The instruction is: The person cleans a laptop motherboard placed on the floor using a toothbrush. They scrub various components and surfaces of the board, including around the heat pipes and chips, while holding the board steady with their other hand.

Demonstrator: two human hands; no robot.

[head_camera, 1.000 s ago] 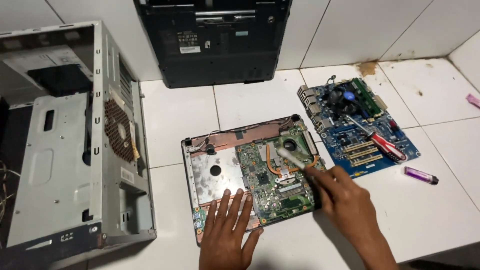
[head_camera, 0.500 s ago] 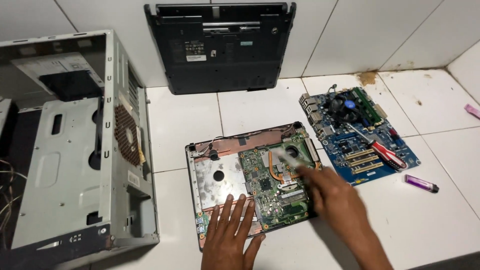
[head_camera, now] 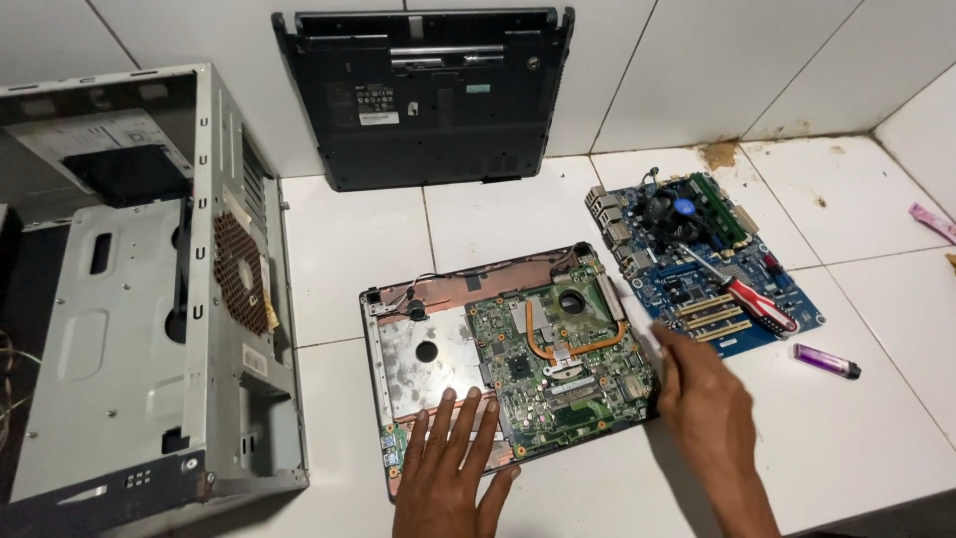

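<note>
Showing, nearest first, a white tiled surface with opened computer parts, seen from the head camera.

Left hand: left hand lies flat, fingers spread and released, on the near edge of the opened laptop base; it grasps nothing.

Right hand: right hand rests at the right edge of the same base, fingers loosely extended toward the board's corner; whether the fingertips pinch anything cannot be told.

Laptop base: lies flat on the tiles between the two hands; a green laptop motherboard with a copper heat pipe fills its right half; bare metal plate on its left half.

Lighter: a purple lighter lies on the tile just right of the right hand, apart from it.

Blue board: a blue desktop motherboard lies beyond the right hand, near the laptop base; a red-handled screwdriver rests on it.

Case: a grey metal computer case stands open at far left.

Far wall: a black laptop shell leans against the tiled wall.
</note>
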